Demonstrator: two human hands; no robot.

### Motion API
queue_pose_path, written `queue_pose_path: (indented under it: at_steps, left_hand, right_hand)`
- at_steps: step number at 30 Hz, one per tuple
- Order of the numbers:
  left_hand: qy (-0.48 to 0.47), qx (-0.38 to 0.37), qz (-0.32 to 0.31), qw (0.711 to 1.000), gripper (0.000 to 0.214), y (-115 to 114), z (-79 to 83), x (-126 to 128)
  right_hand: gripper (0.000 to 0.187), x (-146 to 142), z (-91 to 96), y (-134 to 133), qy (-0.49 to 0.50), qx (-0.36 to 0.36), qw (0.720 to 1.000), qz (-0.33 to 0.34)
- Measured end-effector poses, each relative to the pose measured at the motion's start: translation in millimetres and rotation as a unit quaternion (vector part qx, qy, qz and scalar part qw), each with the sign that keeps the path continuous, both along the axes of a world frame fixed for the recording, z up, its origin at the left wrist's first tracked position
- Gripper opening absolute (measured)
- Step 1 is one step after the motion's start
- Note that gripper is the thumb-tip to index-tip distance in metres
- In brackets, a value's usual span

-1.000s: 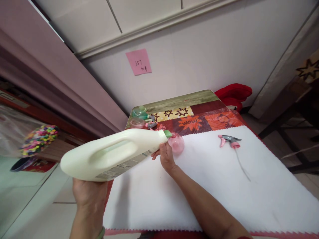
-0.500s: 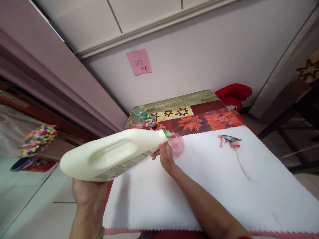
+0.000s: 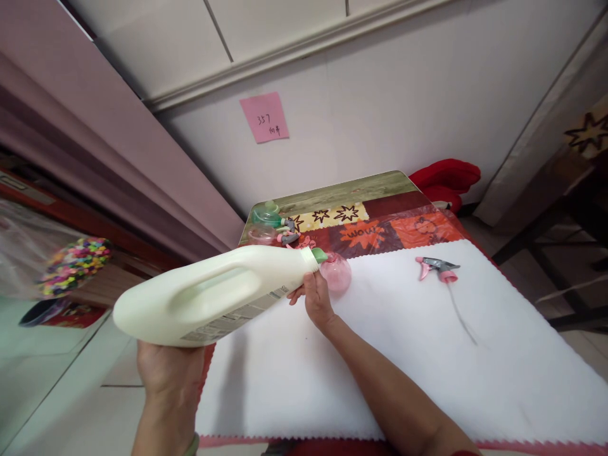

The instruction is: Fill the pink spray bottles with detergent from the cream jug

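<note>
A large pale-green detergent bottle (image 3: 213, 294) is tilted almost level, its neck pointing right. My left hand (image 3: 171, 367) holds it up from below near the base, with the fingers hidden behind it. My right hand (image 3: 316, 297) is closed at the bottle's neck, thumb against the underside. The green spout (image 3: 320, 255) meets the mouth of a round, clear pink spray bottle (image 3: 337, 276) standing on the white mat (image 3: 403, 373). Whether liquid flows I cannot make out. A pink and grey trigger sprayer (image 3: 437, 267) with a thin tube lies farther right.
Behind the detergent bottle, a green spray bottle (image 3: 266, 217) and another pink spray bottle (image 3: 262, 235) lie at the table's back left corner. A wall with a pink note (image 3: 265, 118) rises behind the table. A purple curtain (image 3: 118, 139) hangs at left.
</note>
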State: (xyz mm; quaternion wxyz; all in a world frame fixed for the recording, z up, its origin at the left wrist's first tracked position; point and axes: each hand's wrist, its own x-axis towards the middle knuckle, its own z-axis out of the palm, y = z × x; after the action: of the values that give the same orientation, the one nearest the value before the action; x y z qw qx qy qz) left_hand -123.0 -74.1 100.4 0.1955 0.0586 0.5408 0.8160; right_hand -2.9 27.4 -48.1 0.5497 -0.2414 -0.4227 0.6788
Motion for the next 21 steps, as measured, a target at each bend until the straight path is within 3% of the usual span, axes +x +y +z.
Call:
queue_pose_path:
  at_steps: [14, 21]
  left_hand:
    - [0.018, 0.002, 0.004, 1.000, 0.038, -0.7, -0.7, 2.2]
    - [0.046, -0.007, -0.026, 0.999, 0.033, -4.0, 0.0, 5.4]
  right_hand:
    - [0.058, -2.0, -3.9, 0.9, 0.013, 0.004, 1.000, -0.002]
    - [0.056, -2.8, -5.7, 0.7, 0.009, 0.007, 1.000, 0.001]
